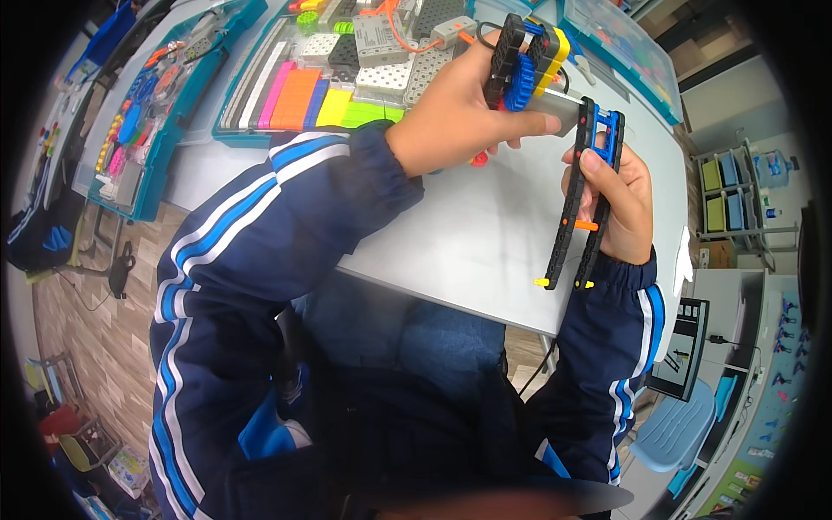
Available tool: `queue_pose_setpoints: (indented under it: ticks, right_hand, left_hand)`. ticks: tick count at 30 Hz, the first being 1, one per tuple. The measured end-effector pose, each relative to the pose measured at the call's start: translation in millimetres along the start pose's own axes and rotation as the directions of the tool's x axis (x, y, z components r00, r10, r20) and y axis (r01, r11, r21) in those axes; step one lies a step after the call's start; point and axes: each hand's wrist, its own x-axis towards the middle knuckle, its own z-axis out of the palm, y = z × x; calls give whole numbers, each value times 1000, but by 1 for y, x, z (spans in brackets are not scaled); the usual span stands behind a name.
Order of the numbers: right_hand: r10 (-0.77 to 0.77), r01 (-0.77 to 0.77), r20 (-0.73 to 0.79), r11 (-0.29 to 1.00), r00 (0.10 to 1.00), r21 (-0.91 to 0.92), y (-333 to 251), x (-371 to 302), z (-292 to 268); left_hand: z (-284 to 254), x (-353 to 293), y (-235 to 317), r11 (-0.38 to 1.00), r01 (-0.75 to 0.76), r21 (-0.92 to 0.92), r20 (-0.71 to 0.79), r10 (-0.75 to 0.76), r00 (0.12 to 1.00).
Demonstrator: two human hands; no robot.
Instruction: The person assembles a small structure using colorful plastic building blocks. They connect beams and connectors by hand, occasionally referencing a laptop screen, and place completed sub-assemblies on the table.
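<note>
My left hand (455,113) is closed round a building-brick model, with black beams, a yellow beam and a blue gear wheel (520,84) on it. A grey block (559,111) sits under its thumb tip. In my right hand (631,195), a long frame of two black beams (569,204) is pinched between thumb and fingers. Blue connectors join the beams near the top, an orange pin (587,225) crosses lower down, and yellow pins stick out at the bottom. The frame's upper end is close to the grey block; I cannot tell whether they are joined.
A teal tray (251,139) of sorted colourful bricks lies behind my left forearm, with a grey cable box (381,42) over it. Another teal case (147,173) stands at the left, and a clear-lidded box (624,52) at the far right. The white table's (459,260) front edge is near my lap.
</note>
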Motion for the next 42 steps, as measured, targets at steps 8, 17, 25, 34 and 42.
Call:
queue_pose_setpoints:
  ticks: [8, 17, 25, 34, 42]
  right_hand:
    - [-83, 83, 68, 997, 994, 4, 3, 0, -2]
    - [-156, 156, 2, 985, 988, 78, 2, 8, -18]
    - [-157, 162, -132, 986, 979, 27, 12, 12, -14]
    - [-93, 48, -214, 977, 972, -206, 26, 18, -2]
    - [-37, 16, -189, 994, 981, -113, 20, 15, -3]
  left_hand:
    - [-2, 1, 5, 991, 134, 0, 36, -134, 990]
    - [-1, 2, 7, 872, 424, -247, 223, -374, 900]
    - [-4, 4, 3, 866, 407, -289, 282, -330, 901]
    - [-4, 1, -6, 872, 410, -268, 445, -265, 855]
    - [-6, 5, -3, 900, 351, -260, 472, -198, 859]
